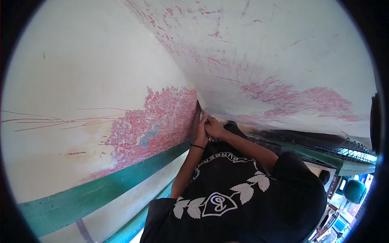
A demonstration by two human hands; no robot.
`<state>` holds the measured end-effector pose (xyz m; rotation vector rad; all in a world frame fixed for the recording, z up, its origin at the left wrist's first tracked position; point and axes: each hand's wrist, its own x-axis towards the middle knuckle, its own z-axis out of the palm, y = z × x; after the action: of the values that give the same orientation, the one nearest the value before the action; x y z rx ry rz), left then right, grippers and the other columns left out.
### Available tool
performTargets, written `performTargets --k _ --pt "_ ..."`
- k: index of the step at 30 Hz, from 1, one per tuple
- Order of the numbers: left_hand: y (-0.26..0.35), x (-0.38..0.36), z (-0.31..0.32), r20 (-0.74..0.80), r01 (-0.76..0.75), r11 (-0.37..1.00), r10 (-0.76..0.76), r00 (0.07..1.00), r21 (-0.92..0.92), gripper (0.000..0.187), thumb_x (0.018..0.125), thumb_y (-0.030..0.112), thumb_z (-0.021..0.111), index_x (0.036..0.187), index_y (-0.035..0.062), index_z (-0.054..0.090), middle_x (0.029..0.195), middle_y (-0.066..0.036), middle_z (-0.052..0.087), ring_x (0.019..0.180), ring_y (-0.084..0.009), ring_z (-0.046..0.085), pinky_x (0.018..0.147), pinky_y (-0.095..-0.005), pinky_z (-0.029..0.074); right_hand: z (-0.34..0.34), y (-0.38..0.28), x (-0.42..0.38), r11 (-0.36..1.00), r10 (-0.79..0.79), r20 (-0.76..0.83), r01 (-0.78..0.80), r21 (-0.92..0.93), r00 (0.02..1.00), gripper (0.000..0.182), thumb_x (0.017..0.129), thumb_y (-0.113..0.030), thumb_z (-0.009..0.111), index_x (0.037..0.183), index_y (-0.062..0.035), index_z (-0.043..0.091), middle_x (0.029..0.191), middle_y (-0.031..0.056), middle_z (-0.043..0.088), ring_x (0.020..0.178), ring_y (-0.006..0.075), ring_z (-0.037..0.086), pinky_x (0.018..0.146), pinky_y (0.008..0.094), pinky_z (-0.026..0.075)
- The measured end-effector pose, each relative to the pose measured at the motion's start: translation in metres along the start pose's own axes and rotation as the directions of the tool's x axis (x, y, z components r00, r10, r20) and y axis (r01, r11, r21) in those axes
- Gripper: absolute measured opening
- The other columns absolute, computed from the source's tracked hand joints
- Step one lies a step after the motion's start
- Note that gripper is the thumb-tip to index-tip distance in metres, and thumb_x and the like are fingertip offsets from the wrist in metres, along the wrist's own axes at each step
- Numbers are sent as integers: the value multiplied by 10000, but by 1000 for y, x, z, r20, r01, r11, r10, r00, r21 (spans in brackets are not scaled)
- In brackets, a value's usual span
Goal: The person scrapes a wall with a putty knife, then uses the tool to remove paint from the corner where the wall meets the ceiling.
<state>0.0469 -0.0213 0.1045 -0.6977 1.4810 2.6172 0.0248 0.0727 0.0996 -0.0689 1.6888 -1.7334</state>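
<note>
My left hand [201,130] and my right hand [215,128] are together at the inner corner of two walls. Both are closed round a thin dark tool [197,108], which looks like a flat blade and stands up against the corner. Its lower part is hidden by my fingers. To the left of my hands, the wall has a rough scraped patch [162,117] of red with a small blue spot. More red scratches [300,97] mark the right-hand wall.
A green band [101,190] runs along the lower left wall. My black printed shirt [259,210] fills the lower middle. At the right are a dark ledge [308,139], a wire rack [356,150], a round green object [355,191] and wooden furniture [330,220].
</note>
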Motion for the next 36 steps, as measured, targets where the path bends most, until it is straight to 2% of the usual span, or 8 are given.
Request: performTargets --k 8,11,12,17,20,24,30,36 --pt "-13 2 2 -40 175 978 -180 983 -111 492 947 392 638 1329 122 484 894 -67 578 560 -167 579 327 -280 407 -13 -26 -9 985 139 16 -137 -107 990 386 901 -113 470 1254 29 540 705 150 643 421 204 571 340 354 434" --pt "-22 19 -9 -19 151 985 -153 988 -85 384 932 438 640 1137 123 561 851 -32 593 582 -150 584 343 -272 393 -5 13 16 981 -120 -137 97 -169 983 361 900 -124 480 1214 31 567 714 154 651 426 207 576 346 356 440" --pt "-31 23 -15 -12 155 985 -157 988 -75 360 926 458 639 1054 125 591 836 -18 601 600 -141 589 355 -267 389 -7 6 12 986 -71 -114 53 -156 991 350 895 -130 491 1190 43 568 702 150 650 432 207 583 358 351 447" --pt "5 -15 20 -55 147 986 -152 987 -77 313 936 410 638 1060 127 587 833 -32 592 561 -161 577 346 -277 385 -13 -33 -13 969 153 24 -145 -202 988 333 897 -128 490 1176 37 567 736 184 665 450 226 598 375 375 465" --pt "-7 16 14 -64 82 983 -94 994 -164 284 943 392 631 1034 128 580 801 -31 586 507 -167 553 323 -291 365 1 -10 4 981 -138 -198 107 -160 971 316 889 -160 508 1090 67 599 659 148 645 439 213 594 374 350 464" --pt "-14 9 6 -8 114 990 -115 993 -85 282 945 390 628 1021 123 581 800 -35 596 491 -169 547 313 -308 353 -18 -21 -3 976 40 -40 -47 -213 998 307 888 -151 506 1077 71 602 656 158 646 443 214 602 376 357 466" --pt "-25 24 -7 -32 187 976 -191 981 -116 273 940 366 644 1080 149 555 800 -51 579 446 -167 525 287 -291 347 -12 -14 3 980 2 -64 -14 -197 998 379 853 -98 487 1178 80 563 717 197 661 464 243 614 389 393 476" --pt "-7 -4 15 -48 121 983 -129 991 -136 328 913 459 638 946 134 605 696 -32 582 425 -166 502 307 -298 317 -13 -23 -9 984 -21 -50 11 -176 999 415 850 -103 487 1228 56 551 707 195 661 461 244 617 395 397 480"
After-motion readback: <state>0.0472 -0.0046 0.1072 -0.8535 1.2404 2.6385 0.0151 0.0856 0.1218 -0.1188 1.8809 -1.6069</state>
